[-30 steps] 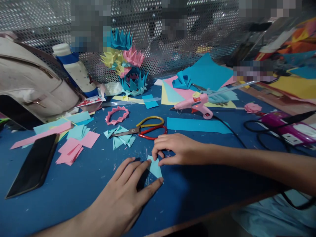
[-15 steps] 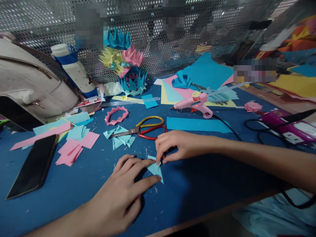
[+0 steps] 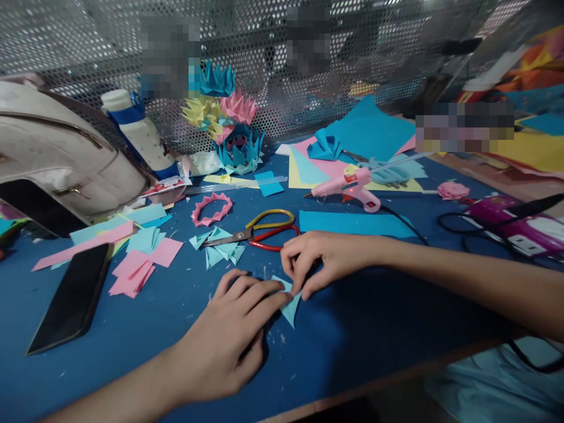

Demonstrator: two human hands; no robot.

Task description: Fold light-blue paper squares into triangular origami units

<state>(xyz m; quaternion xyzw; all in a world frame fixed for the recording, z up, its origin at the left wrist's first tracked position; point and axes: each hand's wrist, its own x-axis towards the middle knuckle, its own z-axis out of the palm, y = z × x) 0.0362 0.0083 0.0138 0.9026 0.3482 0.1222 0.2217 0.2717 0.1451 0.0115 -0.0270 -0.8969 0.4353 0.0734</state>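
Observation:
A small light-blue paper triangle (image 3: 291, 308) lies on the blue table, partly covered by my fingers. My left hand (image 3: 238, 335) is open, its outstretched fingertips pressing on the paper's upper left part. On the opposite side my right hand (image 3: 315, 261) pinches the paper's upper right edge between thumb and fingers. Just behind my hands are scissors (image 3: 241, 236) with one yellow and one red handle, their blades resting over several folded light-blue paper pieces (image 3: 224, 254). A pink folded paper ring (image 3: 211, 210) sits farther back.
A pink glue gun (image 3: 348, 187) lies behind my right hand, near a blue paper strip (image 3: 352, 223). Pink paper squares (image 3: 132, 273) and a black phone (image 3: 70, 299) are on the left. A bottle (image 3: 141, 135), a bag (image 3: 57, 141) and paper flowers (image 3: 240, 106) stand at the back.
My left thumb has drawn back from the paper's lower corner. The paper's right corner now sits by my right fingertips. The whole view has shifted slightly.

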